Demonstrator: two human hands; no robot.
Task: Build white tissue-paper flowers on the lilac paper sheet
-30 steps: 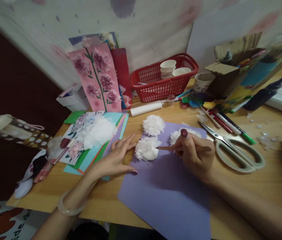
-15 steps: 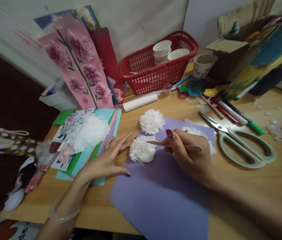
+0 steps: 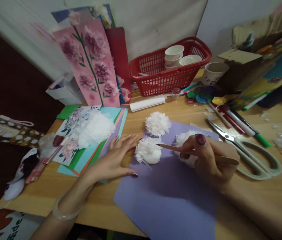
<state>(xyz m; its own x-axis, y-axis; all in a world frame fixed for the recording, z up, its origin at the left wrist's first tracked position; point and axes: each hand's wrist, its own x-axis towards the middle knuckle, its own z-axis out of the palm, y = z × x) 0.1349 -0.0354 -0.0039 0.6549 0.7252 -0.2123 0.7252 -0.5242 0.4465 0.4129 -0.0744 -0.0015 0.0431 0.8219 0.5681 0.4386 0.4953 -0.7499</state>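
Right hand [image 3: 212, 160]: we grip a stick [image 3: 171, 147] over the purple paper [image 3: 167, 203].
White flower [image 3: 147, 151]: at the paper's left edge, between the stick's tip and our left fingers.
Left hand [image 3: 117, 161]: our fingers lie spread and released, beside the paper's left edge.

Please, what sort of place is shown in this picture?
Probably a craft workspace, though I cannot tell whether at home or in a studio. White ruffled flowers sit on and at the edge of a purple sheet, with scissors and little pots of colour nearby.
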